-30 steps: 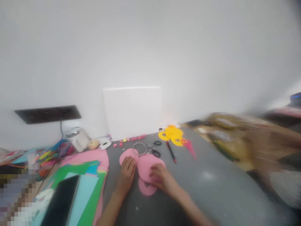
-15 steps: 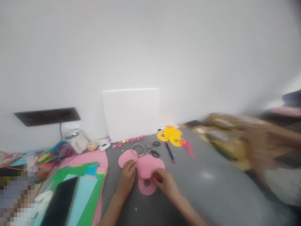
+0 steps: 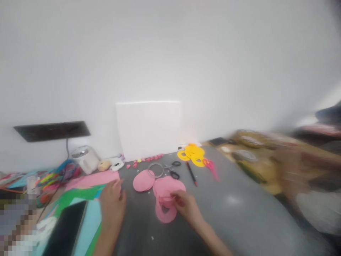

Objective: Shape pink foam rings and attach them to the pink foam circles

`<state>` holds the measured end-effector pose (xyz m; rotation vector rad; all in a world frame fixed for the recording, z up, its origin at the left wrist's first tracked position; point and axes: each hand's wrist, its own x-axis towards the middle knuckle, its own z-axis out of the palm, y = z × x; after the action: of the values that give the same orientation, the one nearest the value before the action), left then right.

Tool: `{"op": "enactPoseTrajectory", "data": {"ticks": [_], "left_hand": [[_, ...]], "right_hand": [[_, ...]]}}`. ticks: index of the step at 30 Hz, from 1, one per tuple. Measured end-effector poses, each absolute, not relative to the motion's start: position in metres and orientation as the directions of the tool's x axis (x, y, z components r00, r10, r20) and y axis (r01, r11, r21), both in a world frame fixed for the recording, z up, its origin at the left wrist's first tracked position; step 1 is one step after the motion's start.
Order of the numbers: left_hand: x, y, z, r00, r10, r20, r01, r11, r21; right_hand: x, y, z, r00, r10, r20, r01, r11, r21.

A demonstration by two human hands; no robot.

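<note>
My left hand [image 3: 112,201] is above the edge of the coloured sheets, with its fingers apart and nothing visible in them. My right hand [image 3: 187,205] pinches a small pink paper piece [image 3: 165,199] over the other pink cut-outs. Below it lies a pink paper ring [image 3: 165,217] with a hole in its middle. Rounded pink paper pieces [image 3: 169,183] overlap just behind. To their left sits a pink paper circle [image 3: 144,181], partly under a metal ring [image 3: 156,170]. Black-handled scissors [image 3: 174,174] lie beside that ring.
Yellow paper rings [image 3: 191,153], pink scissors [image 3: 211,170] and a dark pencil [image 3: 191,173] lie toward the back right. A white board [image 3: 149,129] leans on the wall. Green and light blue sheets [image 3: 90,217] with a phone [image 3: 66,227] lie left. Another person's arm [image 3: 290,170] is at right.
My left hand has left the pink circle and moved left to the coloured sheets. The pink piece at my right hand now looks tilted up or folded.
</note>
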<state>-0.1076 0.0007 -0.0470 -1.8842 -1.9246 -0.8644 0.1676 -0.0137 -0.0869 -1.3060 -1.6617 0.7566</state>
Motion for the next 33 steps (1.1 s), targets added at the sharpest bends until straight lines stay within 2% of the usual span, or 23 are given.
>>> {"op": "enactPoseTrajectory", "data": {"ticks": [3, 6, 10, 15, 24, 28, 30, 33], "left_hand": [[-0.154, -0.019, -0.028, -0.321, 0.832, 0.452, 0.944, 0.316, 0.089], [-0.186, -0.042, -0.025, -0.553, 0.776, 0.303, 0.826, 0.558, 0.08], [-0.195, -0.059, -0.031, -0.639, 0.766, 0.073, 0.769, 0.632, 0.099], [-0.18, -0.063, -0.029, -0.684, 0.722, 0.104, 0.729, 0.674, 0.116], [-0.188, -0.057, -0.028, -0.714, 0.697, 0.067, 0.688, 0.681, 0.252], [-0.176, -0.053, -0.031, -0.672, 0.723, 0.159, 0.727, 0.606, 0.323], [-0.157, -0.05, -0.032, -0.522, 0.823, 0.225, 0.826, 0.421, 0.374], [-0.113, -0.052, -0.031, -0.24, 0.939, 0.247, 0.779, 0.034, 0.627]], "right_hand": [[0.168, -0.013, -0.084, -0.057, 0.976, 0.212, 0.385, 0.217, -0.897], [0.169, -0.014, -0.079, -0.043, 0.982, 0.182, 0.312, 0.186, -0.932], [0.172, -0.015, -0.071, 0.02, 0.98, 0.197, 0.274, 0.184, -0.944], [0.179, -0.016, -0.059, 0.141, 0.95, 0.278, 0.318, 0.222, -0.922], [0.182, -0.025, -0.043, 0.168, 0.954, 0.248, 0.278, 0.195, -0.94], [0.172, -0.028, -0.033, 0.127, 0.977, 0.17, 0.214, 0.14, -0.967], [0.165, -0.03, -0.024, 0.088, 0.988, 0.131, 0.135, 0.118, -0.984], [0.154, -0.033, -0.012, 0.028, 0.995, 0.096, -0.011, 0.096, -0.995]]}}
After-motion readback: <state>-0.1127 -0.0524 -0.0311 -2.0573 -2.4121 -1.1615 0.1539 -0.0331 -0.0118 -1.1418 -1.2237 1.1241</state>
